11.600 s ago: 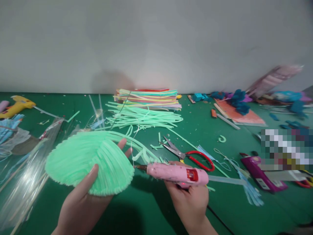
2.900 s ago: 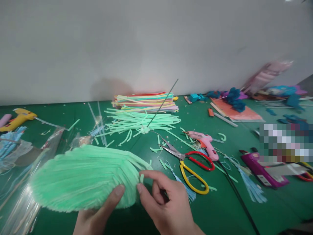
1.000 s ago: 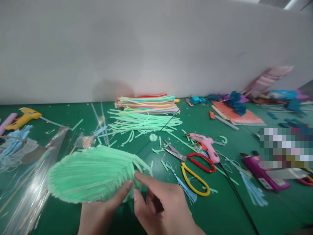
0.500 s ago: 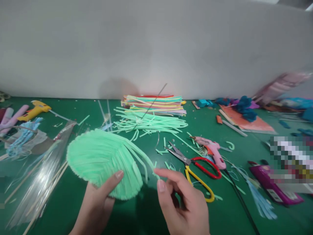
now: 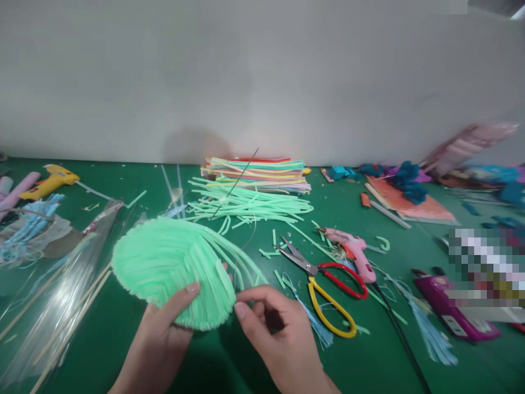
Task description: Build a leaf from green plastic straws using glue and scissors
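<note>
My left hand (image 5: 164, 328) grips a fan-shaped bundle of mint-green strips (image 5: 172, 262) from below, thumb pressed on its lower edge. My right hand (image 5: 279, 339) is curled beside the fan's right edge, thumb and forefinger pinched near the loose strip ends (image 5: 246, 268); what they hold is too small to make out. A thin dark wire (image 5: 235, 183) rises from behind the fan toward the wall.
Red-and-yellow scissors (image 5: 328, 284) and a pink glue gun (image 5: 353, 249) lie to the right on the green table (image 5: 369, 350). Loose green strips (image 5: 246, 205) and a stack of coloured sheets (image 5: 258, 169) sit behind. A yellow glue gun (image 5: 49, 180) and clear wrappers (image 5: 53, 295) lie left.
My right hand has moved back in to the fan's right edge and pinched shut. The fan stays tilted up in my left hand. The glue gun held long before lies on the table.
</note>
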The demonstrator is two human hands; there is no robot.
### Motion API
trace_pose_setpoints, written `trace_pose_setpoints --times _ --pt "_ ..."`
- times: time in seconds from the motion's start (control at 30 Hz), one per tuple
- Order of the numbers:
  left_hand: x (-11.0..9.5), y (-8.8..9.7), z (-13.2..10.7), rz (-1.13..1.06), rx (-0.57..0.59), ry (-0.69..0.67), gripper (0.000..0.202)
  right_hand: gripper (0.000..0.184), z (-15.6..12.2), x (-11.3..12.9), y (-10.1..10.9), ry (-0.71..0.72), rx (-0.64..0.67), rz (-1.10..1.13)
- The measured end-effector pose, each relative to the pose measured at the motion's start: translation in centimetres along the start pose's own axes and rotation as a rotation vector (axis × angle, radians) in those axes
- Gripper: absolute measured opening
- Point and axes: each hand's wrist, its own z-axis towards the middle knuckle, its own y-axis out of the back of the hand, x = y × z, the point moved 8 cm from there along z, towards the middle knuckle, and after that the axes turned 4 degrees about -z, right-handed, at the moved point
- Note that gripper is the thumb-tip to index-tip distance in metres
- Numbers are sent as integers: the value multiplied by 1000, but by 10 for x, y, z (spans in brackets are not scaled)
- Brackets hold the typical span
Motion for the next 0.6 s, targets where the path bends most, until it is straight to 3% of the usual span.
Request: trace_pose_setpoints --times 0.1,0.33,0.43,0.6 --pt "-1 -1 -2 22 -20 -10 22 24 0 1 0 34 -29 -8" --pt "-11 -3 -17 60 -191 -112 5 20 -2 9 2 201 -103 -134" --pt "-9 -7 -21 -21 -188 -74 6 18 -3 12 2 243 -118 -175" --pt "9 -12 -19 -208 -106 76 20 19 0 8 0 179 -86 -115"
